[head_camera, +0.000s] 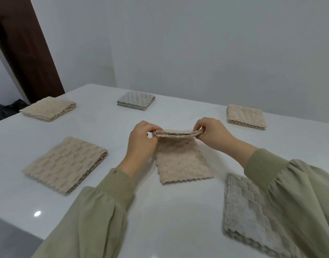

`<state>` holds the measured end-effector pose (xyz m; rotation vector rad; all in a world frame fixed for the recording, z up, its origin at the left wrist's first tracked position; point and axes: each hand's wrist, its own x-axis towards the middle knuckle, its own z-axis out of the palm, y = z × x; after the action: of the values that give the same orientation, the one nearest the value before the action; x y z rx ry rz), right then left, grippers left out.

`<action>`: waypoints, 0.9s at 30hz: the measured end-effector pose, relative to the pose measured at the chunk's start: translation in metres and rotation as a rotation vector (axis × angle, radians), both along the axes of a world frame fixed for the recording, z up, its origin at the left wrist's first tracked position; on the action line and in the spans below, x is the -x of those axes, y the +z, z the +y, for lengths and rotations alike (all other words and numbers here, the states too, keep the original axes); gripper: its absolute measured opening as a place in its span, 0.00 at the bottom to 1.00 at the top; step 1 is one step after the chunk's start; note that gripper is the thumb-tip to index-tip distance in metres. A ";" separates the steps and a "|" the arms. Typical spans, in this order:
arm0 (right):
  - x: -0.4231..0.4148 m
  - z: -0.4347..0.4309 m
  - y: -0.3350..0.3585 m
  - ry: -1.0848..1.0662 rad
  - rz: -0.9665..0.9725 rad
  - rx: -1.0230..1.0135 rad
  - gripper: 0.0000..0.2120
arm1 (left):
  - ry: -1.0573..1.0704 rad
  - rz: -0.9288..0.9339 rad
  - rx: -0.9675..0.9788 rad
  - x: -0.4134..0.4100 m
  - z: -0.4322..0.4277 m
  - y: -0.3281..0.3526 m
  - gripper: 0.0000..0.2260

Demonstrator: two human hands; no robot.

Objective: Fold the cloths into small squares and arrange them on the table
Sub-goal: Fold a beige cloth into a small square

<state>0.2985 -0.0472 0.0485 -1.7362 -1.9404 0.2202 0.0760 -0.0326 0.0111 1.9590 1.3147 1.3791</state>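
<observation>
Where the beige waffle-textured cloth (182, 157) lies at the centre of the frame, we see its near scalloped edge flat on the glossy white table (171, 211) while its far edge is lifted and doubled over into a layered roll. Bare tabletop surrounds it on every side: a wide open strip lies below it toward the bottom of the frame, and clear lanes run to its left and right before the neighbouring squares begin.

Our left hand (141, 142) pinches the left corner of the raised fold, thumb under and fingers curled over the top. Our right hand (212, 135) grips the right corner in the same way, so the fold hangs taut between them just above the table. Both wrists angle inward from loose olive-green sleeves with ribbed cuffs (264, 164).

The held cloth looks thick and nubbly, with a woven block pattern and zigzag-cut edges. At centre left rests a beige folded square cloth (67, 164) of the same weave, its stacked layers showing along the right side. At lower right a grey folded square cloth (253, 211) lies partly under the right sleeve. Along the upper part of the table sit three more folded squares, well apart: a beige one at upper left (48, 108), a grey one at upper centre (135, 100), and a beige one at upper right (245, 116). A plain pale wall (197, 43) stands behind the table's far edge.
</observation>
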 end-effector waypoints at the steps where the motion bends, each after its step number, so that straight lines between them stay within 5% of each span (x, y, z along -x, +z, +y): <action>1: 0.000 -0.006 -0.003 0.005 -0.001 -0.013 0.06 | 0.006 0.022 -0.002 0.003 -0.007 -0.002 0.13; 8: -0.006 -0.035 -0.022 -0.022 -0.142 0.239 0.07 | -0.119 0.247 0.302 0.020 -0.041 -0.014 0.10; 14: -0.004 -0.036 -0.015 -0.219 0.506 0.497 0.11 | 0.039 -0.074 0.461 0.009 -0.038 -0.009 0.07; 18: -0.002 -0.033 -0.013 -0.288 0.705 0.649 0.10 | 0.076 -0.094 0.538 0.006 -0.036 -0.010 0.13; 27: 0.001 -0.030 -0.010 -0.353 0.564 0.692 0.11 | 0.023 -0.206 0.631 0.005 -0.032 -0.009 0.15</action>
<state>0.2975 -0.0771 0.0388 -2.0827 -1.1827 1.2139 0.0714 -0.0643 0.0017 1.3475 1.4478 0.9746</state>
